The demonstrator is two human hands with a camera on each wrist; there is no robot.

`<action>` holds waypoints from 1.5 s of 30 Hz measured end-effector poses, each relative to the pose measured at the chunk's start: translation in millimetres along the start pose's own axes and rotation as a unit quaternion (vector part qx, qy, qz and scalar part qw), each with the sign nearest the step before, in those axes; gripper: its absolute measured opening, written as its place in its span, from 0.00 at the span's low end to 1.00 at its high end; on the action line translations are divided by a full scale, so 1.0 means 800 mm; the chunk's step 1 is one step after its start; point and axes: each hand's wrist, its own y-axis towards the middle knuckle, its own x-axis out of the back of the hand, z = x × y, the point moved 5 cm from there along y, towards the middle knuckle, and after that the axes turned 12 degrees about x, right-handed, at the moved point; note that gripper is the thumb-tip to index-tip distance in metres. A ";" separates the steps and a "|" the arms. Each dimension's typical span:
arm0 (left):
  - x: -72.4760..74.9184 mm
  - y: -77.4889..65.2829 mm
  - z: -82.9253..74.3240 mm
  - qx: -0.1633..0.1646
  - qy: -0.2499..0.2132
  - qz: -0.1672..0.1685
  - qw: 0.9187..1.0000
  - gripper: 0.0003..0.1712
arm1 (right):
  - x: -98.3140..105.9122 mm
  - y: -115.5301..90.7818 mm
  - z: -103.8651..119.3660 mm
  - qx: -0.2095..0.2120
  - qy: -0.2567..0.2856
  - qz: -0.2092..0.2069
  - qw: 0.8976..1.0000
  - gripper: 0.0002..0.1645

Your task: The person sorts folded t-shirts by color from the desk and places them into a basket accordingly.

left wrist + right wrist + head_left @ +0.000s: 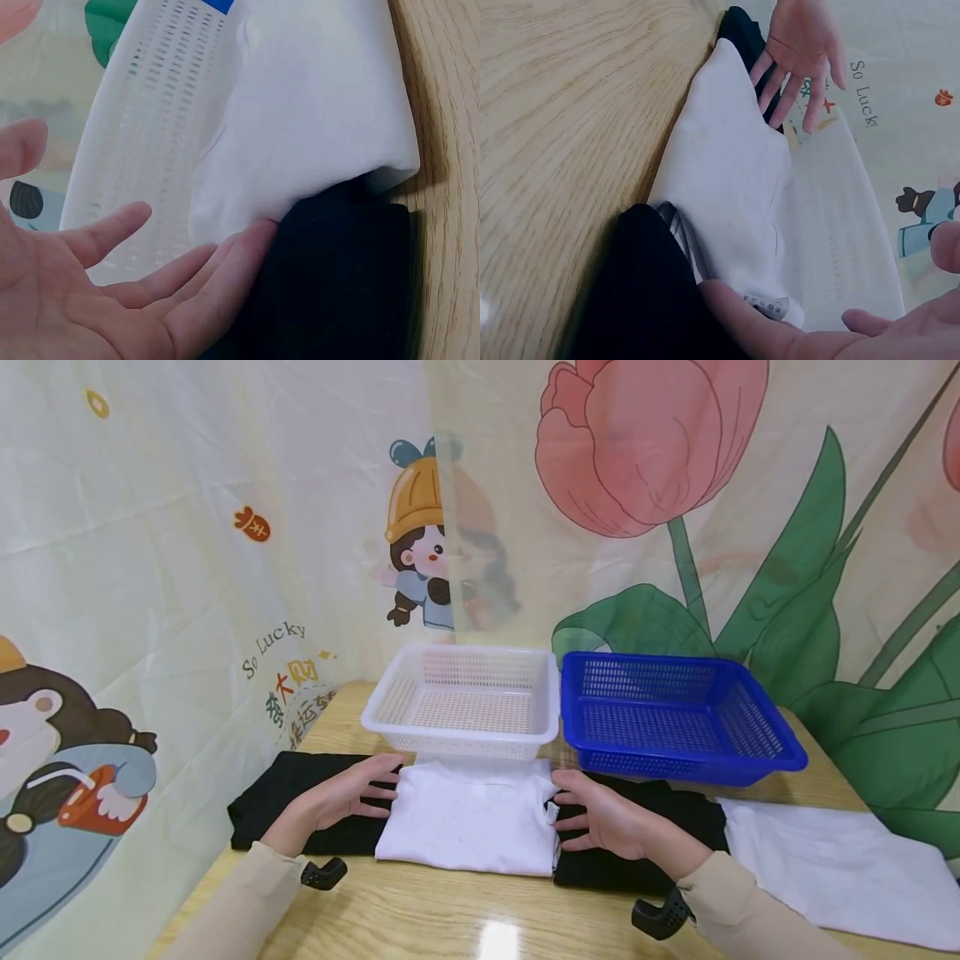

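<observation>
A folded white garment [472,822], probably a shirt, lies in the middle of the row on the table. My left hand [347,800] is at its left side with fingers extended; in the left wrist view the fingertips [259,234] meet its edge, above a folded black garment [330,277]. At the opposite side, my right hand [606,820] has its fingers spread by the white edge and a small printed tag [769,306], over another folded black garment [615,872]. Neither hand pinches the cloth. Some right fingertips are hidden in the right wrist view.
Behind the white garment stands a white plastic basket [457,742], beside a blue basket [675,766] on the right. Another white garment [832,864] lies at the far right. The wooden table [405,910] extends in front, with printed curtains [337,485] behind.
</observation>
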 end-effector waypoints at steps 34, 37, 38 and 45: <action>-0.026 0.023 0.012 -0.018 -0.016 0.081 0.996 0.51 | -0.036 0.049 -0.012 -0.030 0.118 -0.085 0.989 0.45; -0.028 0.023 0.012 -0.028 -0.016 0.077 0.997 0.47 | -0.038 0.053 -0.013 -0.024 0.121 -0.113 0.986 0.46; -0.029 0.023 0.012 -0.031 -0.018 0.079 0.996 0.44 | -0.038 0.053 -0.014 -0.023 0.117 -0.120 0.986 0.46; -0.035 0.026 0.017 -0.037 -0.021 0.094 0.995 0.32 | -0.042 0.058 -0.021 -0.024 0.071 -0.108 0.991 0.48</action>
